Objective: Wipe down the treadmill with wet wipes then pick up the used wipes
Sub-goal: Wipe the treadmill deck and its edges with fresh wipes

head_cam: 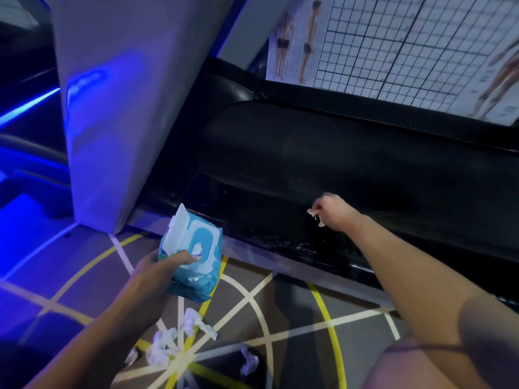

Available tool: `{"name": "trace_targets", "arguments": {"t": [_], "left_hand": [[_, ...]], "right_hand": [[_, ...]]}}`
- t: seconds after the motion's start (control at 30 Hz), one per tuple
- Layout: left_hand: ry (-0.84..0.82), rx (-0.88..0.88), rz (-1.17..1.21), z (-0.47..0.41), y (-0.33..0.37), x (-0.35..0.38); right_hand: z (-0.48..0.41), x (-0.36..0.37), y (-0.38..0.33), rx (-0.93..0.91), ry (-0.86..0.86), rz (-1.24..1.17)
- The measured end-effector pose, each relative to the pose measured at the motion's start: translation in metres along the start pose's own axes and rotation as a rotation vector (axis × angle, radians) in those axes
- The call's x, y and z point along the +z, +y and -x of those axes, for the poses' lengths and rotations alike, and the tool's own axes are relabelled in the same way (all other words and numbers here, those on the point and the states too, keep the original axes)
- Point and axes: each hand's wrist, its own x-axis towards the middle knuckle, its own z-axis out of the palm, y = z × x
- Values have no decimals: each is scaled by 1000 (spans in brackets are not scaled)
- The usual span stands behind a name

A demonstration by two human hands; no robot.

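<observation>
Now pinches a small wipe in the right hand against the treadmill at its near edge; grips the open pack in the left hand. Could shred so small a wipe there, or slip on used wipes strewn over the floor.

Glossy black plastic treadmill rail, crinkly blue plastic wipes pack, crumpled white wipes.

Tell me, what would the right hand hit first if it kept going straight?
Probably the black treadmill deck just beyond the right hand and the small wipe it pinches; depth is unclear, so they may already touch.
</observation>
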Motion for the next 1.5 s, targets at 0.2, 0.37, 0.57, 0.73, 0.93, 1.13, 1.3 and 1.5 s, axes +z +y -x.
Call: {"name": "trace_targets", "arguments": {"t": [0.2, 0.37, 0.57, 0.73, 0.93, 1.13, 1.3, 1.5], "left_hand": [[-5, -12, -21, 1, -1, -2], [-25, -2, -14, 0, -1, -7], [2, 6, -6, -5, -3, -5], [-21, -1, -23, -9, -7, -2], [0, 0, -53, -7, -10, -8], [-21, 1, -22, -4, -8, -8], [0, 1, -36, -8, -10, -7], [-3, 11, -42, -9, -9, 1]], "right_hand": [[3, -6, -3, -58, -25, 85], [5, -13, -10, -86, -106, 154], [31, -43, -7, -30, -353, -77], [45, -62, 25, 108, 74, -785], [28, -40, 30, 239, 119, -813], [20, -33, 16, 206, -49, -797], [18, -14, 23, 128, 15, -484], [23, -7, 20, 98, 42, -332]]}}
